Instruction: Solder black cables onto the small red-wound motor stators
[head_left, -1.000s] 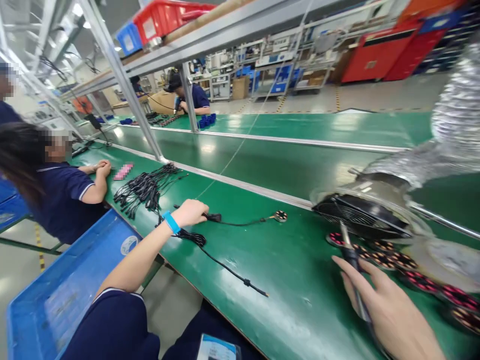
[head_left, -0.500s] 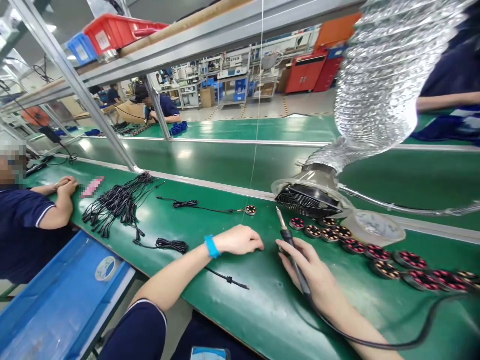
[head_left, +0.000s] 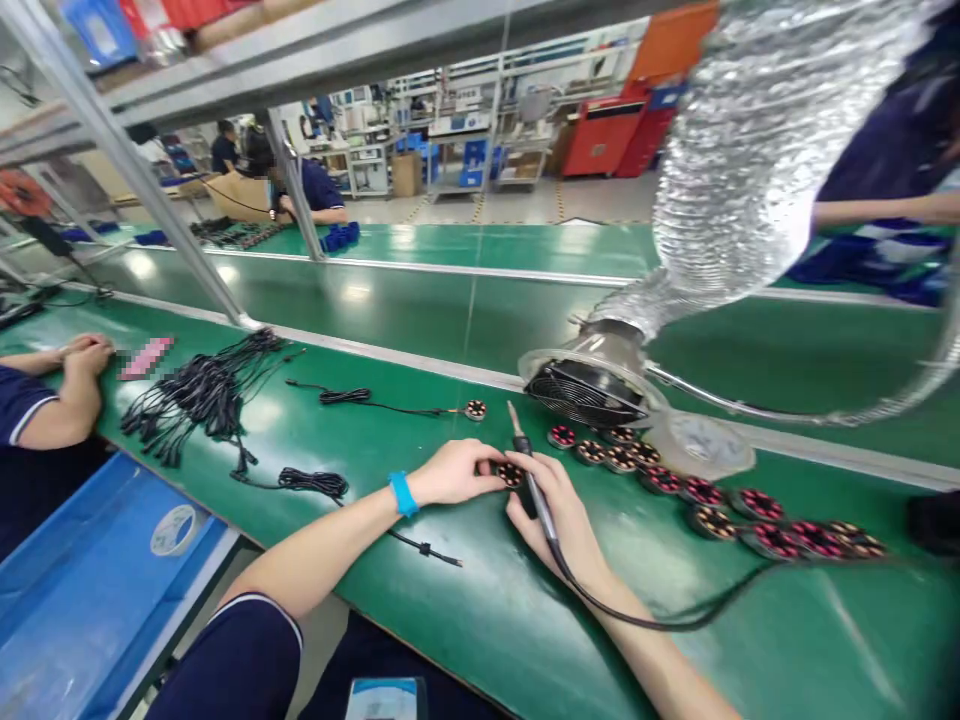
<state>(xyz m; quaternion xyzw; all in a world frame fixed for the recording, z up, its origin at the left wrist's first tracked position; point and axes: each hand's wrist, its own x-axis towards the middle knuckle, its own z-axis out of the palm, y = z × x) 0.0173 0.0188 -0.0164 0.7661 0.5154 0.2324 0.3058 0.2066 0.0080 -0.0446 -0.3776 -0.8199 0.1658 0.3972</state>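
Observation:
My left hand point(head_left: 454, 472), with a blue band on the wrist, pinches a small round motor stator point(head_left: 511, 476) with copper windings between thumb and fingers. My right hand point(head_left: 559, 510) holds a soldering iron point(head_left: 537, 490) like a pen, its tip pointing up and away from me. The right fingers are close beside the stator; whether they touch it I cannot tell. Beyond my hands lies another stator point(head_left: 475, 410) at the end of a black cable point(head_left: 390, 405). A second coiled cable point(head_left: 313, 484) passes behind my left forearm, its stripped end lying in front of it.
A fume extractor hood point(head_left: 589, 385) on a silver duct point(head_left: 735, 170) stands at the back. Several red and copper stators point(head_left: 703, 491) lie in rows at right. A heap of black cables point(head_left: 206, 390) is at left, near a co-worker's hands point(head_left: 86, 355) and a blue tray point(head_left: 97, 590).
The stator now shows between my hands, in my left fingers. My right hand has come in close to the left with the soldering iron. The view has shifted slightly.

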